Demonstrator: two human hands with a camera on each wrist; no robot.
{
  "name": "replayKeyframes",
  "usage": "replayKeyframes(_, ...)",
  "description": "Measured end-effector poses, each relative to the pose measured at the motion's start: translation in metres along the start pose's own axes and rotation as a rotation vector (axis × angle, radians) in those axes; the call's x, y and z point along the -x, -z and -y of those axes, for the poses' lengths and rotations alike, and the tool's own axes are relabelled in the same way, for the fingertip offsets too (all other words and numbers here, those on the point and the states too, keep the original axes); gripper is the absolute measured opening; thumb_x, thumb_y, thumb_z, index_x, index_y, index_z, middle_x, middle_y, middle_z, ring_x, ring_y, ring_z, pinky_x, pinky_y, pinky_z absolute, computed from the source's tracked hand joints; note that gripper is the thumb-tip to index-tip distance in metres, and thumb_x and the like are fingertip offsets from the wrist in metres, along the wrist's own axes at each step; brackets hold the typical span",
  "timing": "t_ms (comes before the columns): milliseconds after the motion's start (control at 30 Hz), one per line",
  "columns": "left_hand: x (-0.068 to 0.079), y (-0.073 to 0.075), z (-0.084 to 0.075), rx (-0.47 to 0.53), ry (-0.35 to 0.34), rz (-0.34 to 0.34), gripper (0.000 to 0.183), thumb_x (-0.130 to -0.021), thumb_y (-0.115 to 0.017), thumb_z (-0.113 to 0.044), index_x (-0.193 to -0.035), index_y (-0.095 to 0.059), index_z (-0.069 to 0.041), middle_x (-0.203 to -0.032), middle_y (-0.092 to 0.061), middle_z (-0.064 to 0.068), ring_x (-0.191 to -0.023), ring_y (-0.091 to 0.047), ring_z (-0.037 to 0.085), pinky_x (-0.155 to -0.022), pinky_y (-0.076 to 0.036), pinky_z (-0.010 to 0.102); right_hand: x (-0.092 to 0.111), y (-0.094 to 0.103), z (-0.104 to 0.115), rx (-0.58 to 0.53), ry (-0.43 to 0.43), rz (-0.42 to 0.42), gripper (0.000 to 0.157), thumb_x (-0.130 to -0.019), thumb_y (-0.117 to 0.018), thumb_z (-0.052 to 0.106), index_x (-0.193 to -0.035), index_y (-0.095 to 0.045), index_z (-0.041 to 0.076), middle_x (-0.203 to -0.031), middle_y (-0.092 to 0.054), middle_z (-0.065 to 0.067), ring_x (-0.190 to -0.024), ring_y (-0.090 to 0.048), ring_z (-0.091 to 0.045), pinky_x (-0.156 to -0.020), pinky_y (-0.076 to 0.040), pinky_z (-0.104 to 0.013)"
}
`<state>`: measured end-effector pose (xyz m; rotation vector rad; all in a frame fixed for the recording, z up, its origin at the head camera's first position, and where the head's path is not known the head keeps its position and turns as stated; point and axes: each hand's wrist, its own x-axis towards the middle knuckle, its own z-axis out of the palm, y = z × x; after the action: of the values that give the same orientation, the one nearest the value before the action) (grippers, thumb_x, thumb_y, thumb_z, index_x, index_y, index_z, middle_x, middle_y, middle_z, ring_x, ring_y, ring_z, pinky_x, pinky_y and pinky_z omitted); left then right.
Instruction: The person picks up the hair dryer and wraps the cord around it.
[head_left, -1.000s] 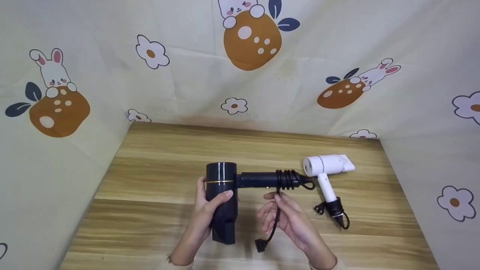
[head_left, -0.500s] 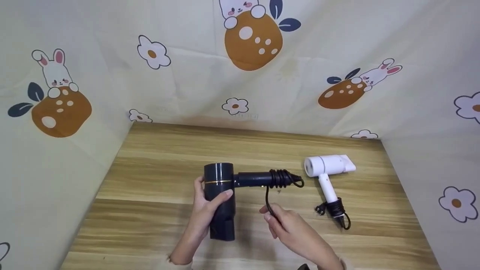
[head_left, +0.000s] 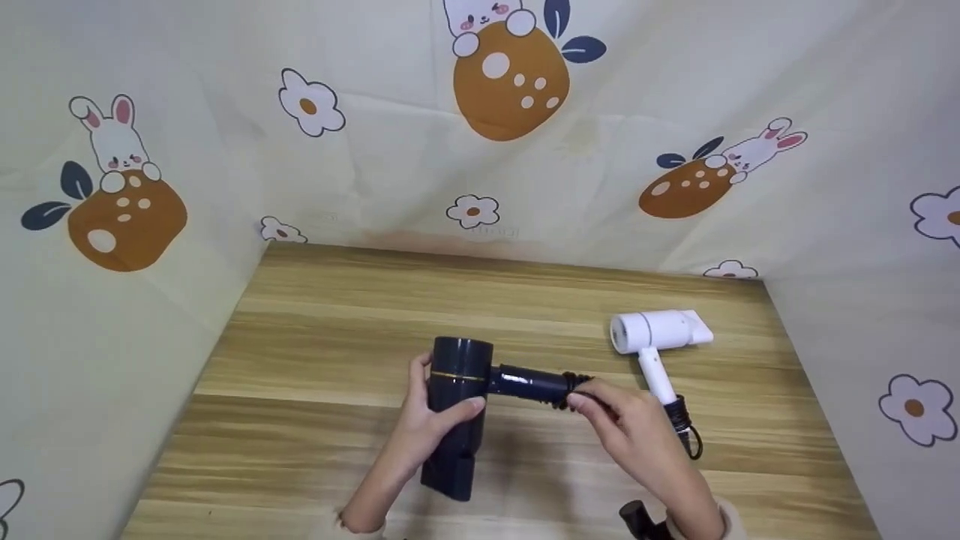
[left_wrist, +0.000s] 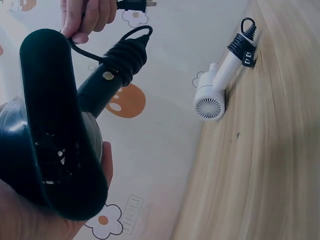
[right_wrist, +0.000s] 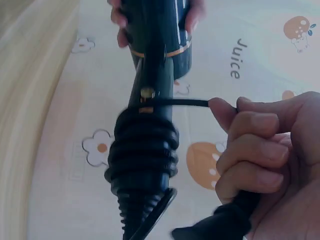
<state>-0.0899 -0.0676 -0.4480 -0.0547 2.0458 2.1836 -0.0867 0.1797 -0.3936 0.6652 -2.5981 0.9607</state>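
Observation:
My left hand (head_left: 424, 427) grips the barrel of a black hair dryer (head_left: 455, 405) above the wooden table (head_left: 315, 352). Its handle (head_left: 525, 384) points right, with the black cord coiled round the far end (head_left: 568, 390). My right hand (head_left: 619, 424) is at that end, fingers curled round the cord. In the right wrist view the cord (right_wrist: 180, 102) runs taut from the handle (right_wrist: 150, 75) into my fist (right_wrist: 260, 145), and the plug end (right_wrist: 220, 227) hangs below. The left wrist view shows the dryer (left_wrist: 55, 125), the coil (left_wrist: 127, 55) and the plug (left_wrist: 134, 4).
A white hair dryer (head_left: 660, 334) lies on the table at the right, its own cord wound round its handle end (head_left: 681, 427). Cloth printed with rabbits and flowers (head_left: 480, 150) walls in the table at the back and on both sides.
My right hand has risen from below the handle to its coiled end, bringing the hanging cord with it. The black dryer has shifted slightly right and tilted.

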Motion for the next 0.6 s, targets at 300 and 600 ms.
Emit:
replayKeyframes(300, 0.004, -0.001, -0.005, -0.043, -0.007, 0.092, 0.077, -0.074, -0.074, -0.021, -0.132, -0.024, -0.014, -0.109, -0.051, 0.021, -0.084, -0.06, 0.023, -0.072, -0.052, 0.037, -0.007, 0.009, -0.017, -0.035, -0.001, -0.091, 0.006, -0.075, -0.073, 0.007, -0.078, -0.071, 0.011, -0.071, -0.066, 0.009, -0.063, -0.053, 0.002, -0.057, -0.046, -0.018)
replayKeyframes(600, 0.006, 0.005, -0.005, 0.029, 0.018, 0.253, 0.074, -0.076, -0.071, -0.018, -0.132, -0.023, -0.015, -0.108, -0.052, 0.021, -0.084, -0.063, 0.025, -0.072, -0.054, 0.04, -0.016, 0.013, -0.04, -0.466, -0.023, 0.091, 0.007, -0.079, -0.066, -0.004, -0.083, -0.069, 0.001, -0.078, -0.068, 0.005, -0.072, -0.061, -0.002, -0.066, -0.05, -0.017)
